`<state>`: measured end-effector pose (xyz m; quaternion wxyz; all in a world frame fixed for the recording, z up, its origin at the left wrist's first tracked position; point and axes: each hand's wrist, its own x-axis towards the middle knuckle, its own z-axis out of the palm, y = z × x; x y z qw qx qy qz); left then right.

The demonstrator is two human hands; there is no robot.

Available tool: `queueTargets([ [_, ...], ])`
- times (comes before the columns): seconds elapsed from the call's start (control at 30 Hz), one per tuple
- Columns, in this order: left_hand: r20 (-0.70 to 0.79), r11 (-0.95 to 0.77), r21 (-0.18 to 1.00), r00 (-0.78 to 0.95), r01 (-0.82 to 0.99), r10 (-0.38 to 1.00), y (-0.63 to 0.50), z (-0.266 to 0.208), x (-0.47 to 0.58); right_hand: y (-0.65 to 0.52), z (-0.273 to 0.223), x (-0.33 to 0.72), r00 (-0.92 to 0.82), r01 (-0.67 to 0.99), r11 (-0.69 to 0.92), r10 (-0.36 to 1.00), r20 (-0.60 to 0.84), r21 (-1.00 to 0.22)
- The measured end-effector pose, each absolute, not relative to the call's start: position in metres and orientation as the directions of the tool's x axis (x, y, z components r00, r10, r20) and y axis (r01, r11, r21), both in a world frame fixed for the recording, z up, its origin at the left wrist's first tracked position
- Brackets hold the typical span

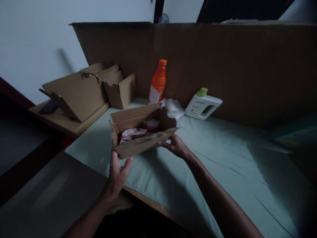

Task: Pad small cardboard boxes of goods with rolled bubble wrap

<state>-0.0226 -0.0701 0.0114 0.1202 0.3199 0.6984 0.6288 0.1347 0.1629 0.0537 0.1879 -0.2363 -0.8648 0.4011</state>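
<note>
An open-topped cardboard box (146,145) is held over the cloth-covered table, tilted with its right end higher. My left hand (118,172) grips its near left corner, thumb on the front wall. Around the near right corner, my right hand (174,145) is closed, some of its fingers hidden beneath the box. Inside lie a red-and-white packet (133,133) and a pale, translucent item (151,124) whose kind I cannot make out. Just behind the box's right end is a clear plastic bag or wrap (173,108).
An orange bottle (158,82) and a white jug with a green cap (203,105) stand at the back. Several cardboard boxes (79,96) are at the left, beside a dark flat object (48,107). A tall cardboard panel (237,72) borders the green cloth (223,155).
</note>
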Motion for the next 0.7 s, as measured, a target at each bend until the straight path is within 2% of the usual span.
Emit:
queueTargets([
  [0.13,0.204,0.035,0.97,-0.888,0.24,0.412,-0.088,0.005,-0.07,0.178,0.05,0.021,-0.878,0.207,0.58,0.465,0.111,-0.788],
  [0.27,0.212,-0.026,0.976,-0.919,0.215,0.333,-0.086,-0.004,-0.112,0.177,0.039,-0.061,-0.846,0.235,0.595,0.515,0.14,-0.769],
  [0.47,0.249,-0.036,0.967,-0.912,0.251,0.326,-0.059,-0.01,-0.157,0.148,-0.002,-0.123,-0.727,0.316,0.555,0.663,0.179,-0.769],
  [0.7,0.241,-0.026,0.969,-0.906,0.247,0.348,-0.036,-0.015,-0.178,0.138,-0.038,-0.159,-0.774,0.255,0.6,0.596,0.212,-0.758],
])
